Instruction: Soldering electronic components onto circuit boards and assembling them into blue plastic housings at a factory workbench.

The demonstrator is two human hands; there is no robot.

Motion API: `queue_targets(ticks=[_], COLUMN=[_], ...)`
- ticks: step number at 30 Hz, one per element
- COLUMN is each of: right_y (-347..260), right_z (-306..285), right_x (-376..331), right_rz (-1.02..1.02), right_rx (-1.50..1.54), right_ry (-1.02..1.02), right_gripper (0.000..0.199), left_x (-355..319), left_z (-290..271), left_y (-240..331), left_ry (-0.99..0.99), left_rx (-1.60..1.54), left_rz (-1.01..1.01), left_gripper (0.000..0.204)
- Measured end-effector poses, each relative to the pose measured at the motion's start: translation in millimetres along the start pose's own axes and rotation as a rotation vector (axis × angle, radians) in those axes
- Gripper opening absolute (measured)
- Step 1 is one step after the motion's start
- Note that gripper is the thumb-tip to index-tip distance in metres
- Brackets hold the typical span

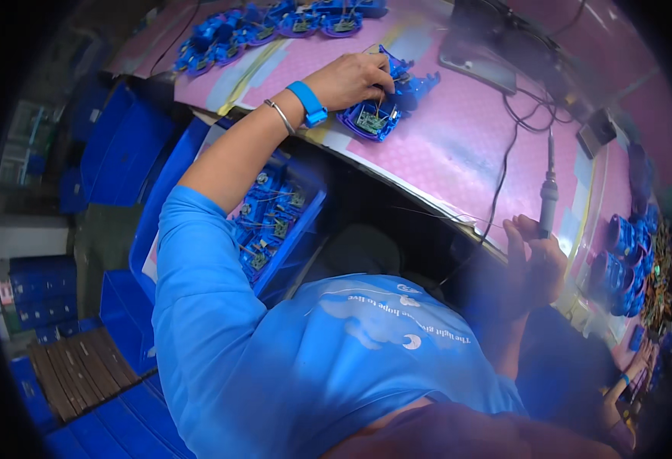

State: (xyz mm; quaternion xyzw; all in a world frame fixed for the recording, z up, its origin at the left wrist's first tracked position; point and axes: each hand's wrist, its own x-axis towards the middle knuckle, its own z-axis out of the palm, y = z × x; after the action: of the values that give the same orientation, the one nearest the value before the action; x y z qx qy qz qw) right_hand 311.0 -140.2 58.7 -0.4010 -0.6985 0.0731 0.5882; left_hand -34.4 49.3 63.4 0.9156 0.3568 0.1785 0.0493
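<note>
On the pink mat of the bench lies a blue plastic housing (364, 122), opened up, with a green circuit board (370, 121) and thin wires inside. My left hand (355, 80) reaches over it from the left, fingers curled and pressed onto its upper part; the fingertips are partly hidden. At the bench's front edge my right hand (536, 256) is closed around the grey handle of a soldering iron (550, 200), whose metal shaft points away from me. A thin pale strand (458, 219) runs toward the fingers of that hand.
More blue housings (263, 32) stand in rows at the far left; others (625, 264) lie at the right. A blue bin (313, 210) full of housings sits below my left arm. A black cable (496, 180) crosses the mat. At lower right shows another person's hand (640, 363).
</note>
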Motion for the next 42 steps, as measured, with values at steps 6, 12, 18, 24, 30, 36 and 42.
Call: queue_targets(ticks=[6,12,18,24,30,36,42], right_y=[1.8,-0.2,3.7,-1.0,10.0,4.5,-8.5], right_z=[5.9,8.9,29.3,32.8,42.2,46.6,50.0], right_x=[-0.8,3.0,8.7,12.8,17.8,23.7,37.0], right_rz=[0.002,-0.012,-0.048,-0.068,-0.083,-0.062,0.065], right_rx=[0.061,0.016,0.055,0.025,0.096,0.037,-0.079], right_ry=[-0.011,-0.078,-0.093,-0.088,-0.105,-0.1,-0.048], right_gripper=[0.037,0.04,0.038,0.039,0.042,0.037,0.013], left_x=[-92.5,-219.5,-339.5,-330.0,-202.0,-32.0,30.1], left_z=[-38.6,-83.0,-27.1,46.3,-31.6,-37.3,-16.8], left_y=[34.9,48.7,-26.7,-55.8,-0.4,-70.5,-188.4], left_ry=[0.085,0.193,-0.052,-0.036,0.223,0.471,0.417], left_rx=[0.034,0.343,0.554,0.445,0.51,0.119,0.409], left_rz=[-0.215,-0.728,-1.167,-1.245,-1.099,-0.379,-0.38], left_gripper=[0.014,0.018,0.015,0.02,0.027,0.021,0.026])
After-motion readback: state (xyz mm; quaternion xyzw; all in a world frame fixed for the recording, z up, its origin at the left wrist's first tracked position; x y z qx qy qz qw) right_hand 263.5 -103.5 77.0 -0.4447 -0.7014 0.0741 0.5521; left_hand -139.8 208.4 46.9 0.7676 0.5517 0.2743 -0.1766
